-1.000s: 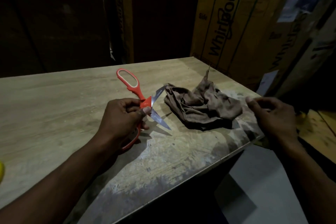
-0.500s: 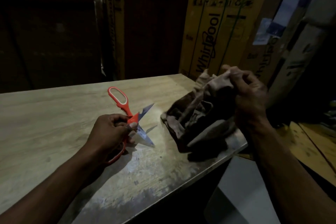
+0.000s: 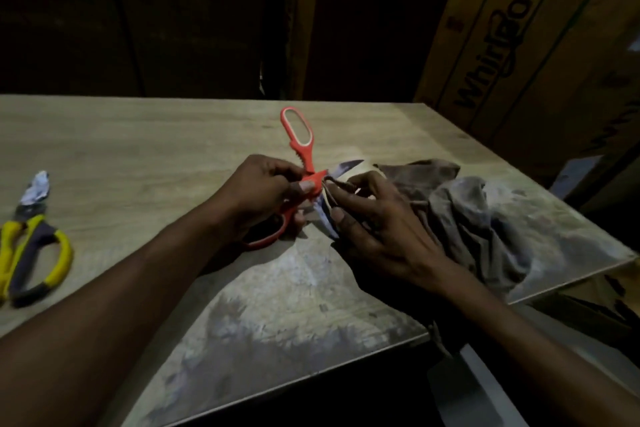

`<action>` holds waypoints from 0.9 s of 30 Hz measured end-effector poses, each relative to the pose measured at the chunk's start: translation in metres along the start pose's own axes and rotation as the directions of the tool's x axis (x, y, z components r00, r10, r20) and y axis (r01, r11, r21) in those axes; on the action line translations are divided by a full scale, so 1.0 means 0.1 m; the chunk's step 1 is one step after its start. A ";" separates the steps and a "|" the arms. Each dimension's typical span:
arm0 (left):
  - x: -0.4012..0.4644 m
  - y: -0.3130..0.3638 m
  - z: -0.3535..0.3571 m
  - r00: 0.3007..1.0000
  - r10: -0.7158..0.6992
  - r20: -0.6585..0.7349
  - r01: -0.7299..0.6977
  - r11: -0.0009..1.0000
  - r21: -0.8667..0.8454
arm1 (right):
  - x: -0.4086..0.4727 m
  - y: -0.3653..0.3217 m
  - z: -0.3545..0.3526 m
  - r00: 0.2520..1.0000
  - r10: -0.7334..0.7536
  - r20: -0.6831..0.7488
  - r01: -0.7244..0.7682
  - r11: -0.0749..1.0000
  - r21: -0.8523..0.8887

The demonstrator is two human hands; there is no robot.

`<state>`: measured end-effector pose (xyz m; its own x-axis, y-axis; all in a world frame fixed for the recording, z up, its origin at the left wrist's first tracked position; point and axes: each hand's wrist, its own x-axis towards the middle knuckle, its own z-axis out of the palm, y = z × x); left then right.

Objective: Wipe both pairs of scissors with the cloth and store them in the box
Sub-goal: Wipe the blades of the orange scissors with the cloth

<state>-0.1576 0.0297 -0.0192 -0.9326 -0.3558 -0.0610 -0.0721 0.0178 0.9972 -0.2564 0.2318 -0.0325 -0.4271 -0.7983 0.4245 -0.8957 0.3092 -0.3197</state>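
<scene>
The left hand (image 3: 263,194) grips the orange-handled steel scissors (image 3: 300,152) at the pivot, blades spread open and pointing right, one handle loop standing toward the far side. The right hand (image 3: 377,229) pinches a fold of the crumpled brown cloth (image 3: 485,218) against the nearer blade, its fingers (image 3: 349,191) curled round the fabric; the rest of the cloth trails right across the pale wood-grain counter (image 3: 138,156). The main risk is the open blades: if the cloth slips or bunches, bare fingertips could ride onto the edge, and the dim light makes it hard to tell how much fabric actually covers the steel. The cloth's tail seems to hang over the counter's right edge, so a hard pull might drag it off. There is open counter to the left and far side for working. The yellow-and-grey-handled scissors (image 3: 31,253) lie at the far left, well apart, not yet wiped. No storage box is in view.
</scene>
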 end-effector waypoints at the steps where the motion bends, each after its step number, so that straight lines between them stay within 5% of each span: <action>1: 0.01 -0.01 0.00 1.000 0.001 -0.003 -0.001 1.000 -0.002 | 0.01 -0.01 0.02 1.000 -0.008 0.016 0.008 1.000 -0.013; 7: 0.05 -0.07 -0.05 0.994 0.053 -0.093 -0.042 0.993 0.114 | -0.03 -0.04 0.08 0.980 0.005 0.199 0.047 0.966 -0.254; 19: 0.03 -0.05 -0.07 0.992 0.106 -0.070 -0.092 0.979 0.184 | -0.16 0.23 -0.22 0.912 -0.096 0.399 0.116 0.993 -0.028; 24: 0.03 -0.06 -0.05 0.989 0.122 -0.089 -0.104 0.976 0.189 | -0.16 0.32 -0.35 0.992 0.108 0.071 -0.129 0.864 0.487; 27: 0.03 -0.06 -0.04 0.990 0.110 -0.086 -0.092 0.978 0.188 | -0.03 0.24 -0.31 0.961 0.275 -0.039 -0.199 0.780 0.594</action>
<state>-0.1586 0.0243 -0.0248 -0.9012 -0.4303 0.0524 -0.0511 0.2256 0.9729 -0.2801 0.2581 -0.0149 -0.6618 -0.6613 0.3530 -0.5396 0.0935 -0.8367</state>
